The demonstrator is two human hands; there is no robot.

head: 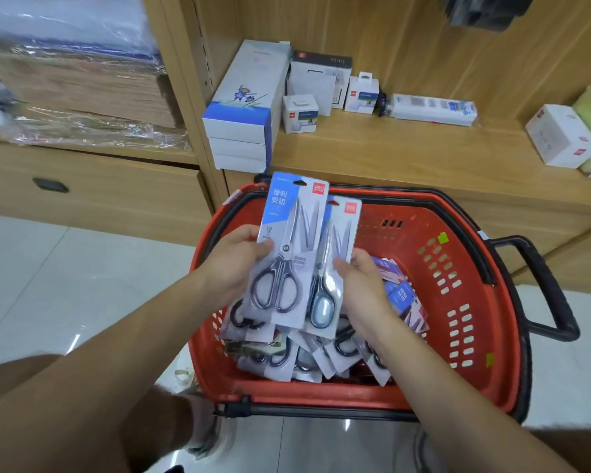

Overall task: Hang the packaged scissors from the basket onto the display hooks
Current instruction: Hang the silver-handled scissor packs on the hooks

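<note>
A red plastic basket point(458, 302) with black handles stands on the floor below me, holding several packaged scissors point(287, 360) in a loose pile. My left hand point(236, 264) grips a large scissors pack point(287, 247) with a blue and white card and dark handles, held upright over the basket. My right hand point(362, 281) holds a smaller scissors pack point(331, 268) with a light blue handle, just right of the first and partly behind it. No display hooks are clearly in view.
A wooden shelf point(406, 151) behind the basket carries a stack of white and blue boxes point(243, 107), small white boxes point(301, 112) and a white box point(560, 134) at the right. A drawer unit point(89, 192) with wrapped paper stacks sits left. Dark items hang at top right.
</note>
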